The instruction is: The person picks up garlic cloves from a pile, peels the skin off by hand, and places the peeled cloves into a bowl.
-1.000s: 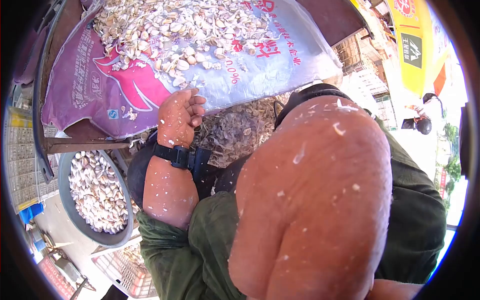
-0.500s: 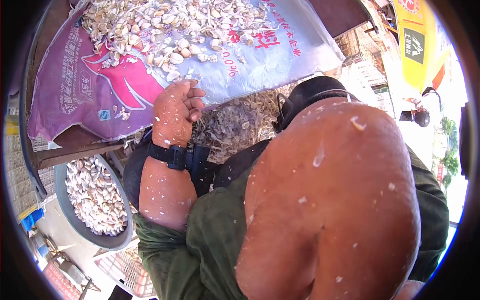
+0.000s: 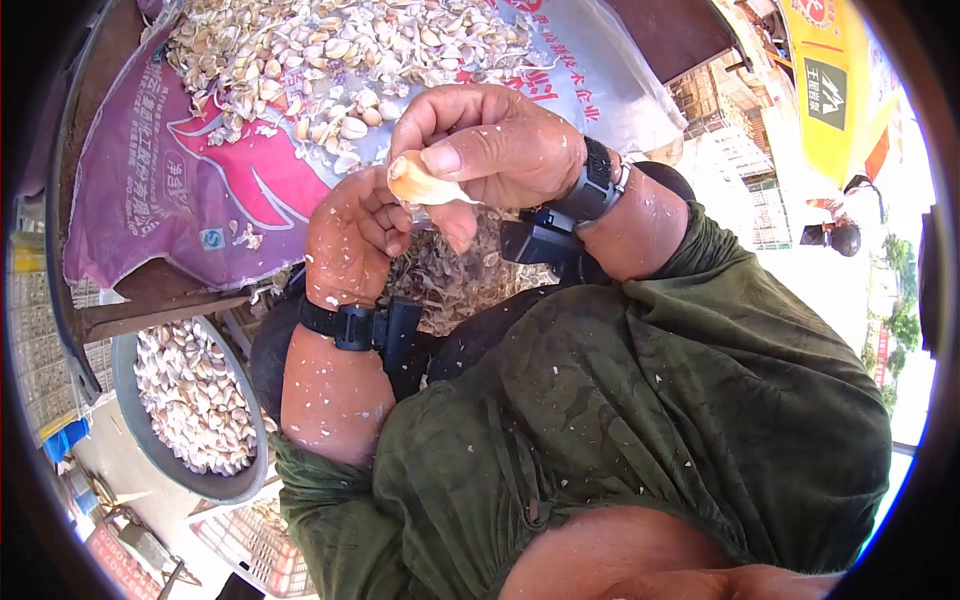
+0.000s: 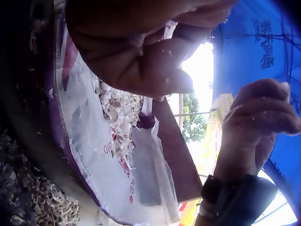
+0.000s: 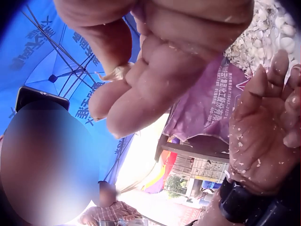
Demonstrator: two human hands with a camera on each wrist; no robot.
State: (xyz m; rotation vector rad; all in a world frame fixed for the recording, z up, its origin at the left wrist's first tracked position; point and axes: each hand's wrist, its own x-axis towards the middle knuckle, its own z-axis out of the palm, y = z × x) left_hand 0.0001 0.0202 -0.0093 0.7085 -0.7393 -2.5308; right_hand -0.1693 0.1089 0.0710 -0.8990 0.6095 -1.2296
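Note:
In the head view, the right hand (image 3: 500, 145) pinches a pale orange-white garlic clove (image 3: 425, 182) between thumb and fingers. Just beside and below it, the left hand (image 3: 352, 235) lies palm up with fingers loosely curled at the sack's edge; I see nothing held there. The right wrist view shows the right hand (image 5: 174, 61) close up, part of the clove (image 5: 117, 73) showing at its fingers, and the left hand (image 5: 263, 127) to the right. Loose garlic cloves (image 3: 350, 50) lie heaped on a purple and silver sack (image 3: 150, 190).
A grey tub of cloves (image 3: 258, 440) stands lower left, with a pale plastic crate (image 3: 245, 545) below it. Dry husks (image 3: 470, 280) lie between the sack's edge and the lap. A blue canopy (image 5: 61, 56) and a person in checked clothing (image 5: 120, 212) appear in the right wrist view.
The raised arm or hand that filled much of the head view has come down; the right hand now appears beside the left with a clove in its fingers. The left hand has barely moved.

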